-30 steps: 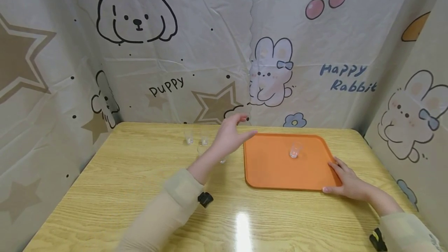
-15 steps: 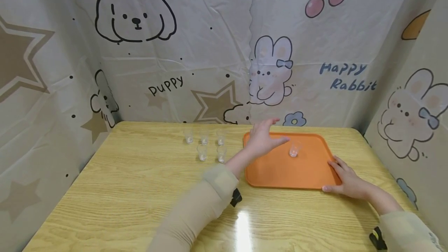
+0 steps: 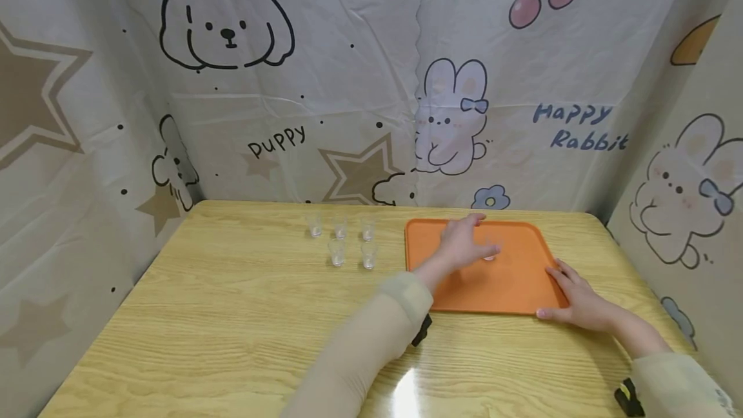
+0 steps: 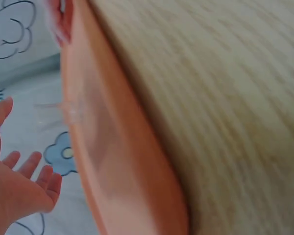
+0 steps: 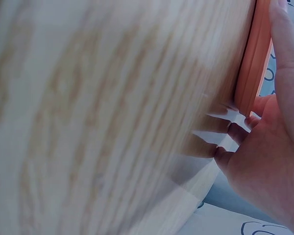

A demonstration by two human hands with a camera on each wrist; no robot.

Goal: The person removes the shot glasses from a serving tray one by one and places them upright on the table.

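My left hand hovers over the orange tray, thumb and fingers spread apart. One small clear shot glass stands on that tray, partly hidden behind the thumb. In the left wrist view, a gap shows between my hand and the blurred glass. At the tray's near right corner, my right hand holds the rim, thumb on the front edge and fingers along the right side. The right wrist view shows several fingertips of this hand down at the tabletop beside the tray rim.
Left of the tray, several more clear shot glasses stand in two rows on the wood-grain table. A printed cloth hangs behind the table and along both sides. Black wrist cameras are strapped below the sleeves.
My left hand has travelled right, from beside the group of shot glasses to over the tray near its single glass. The right hand stays at the tray corner.
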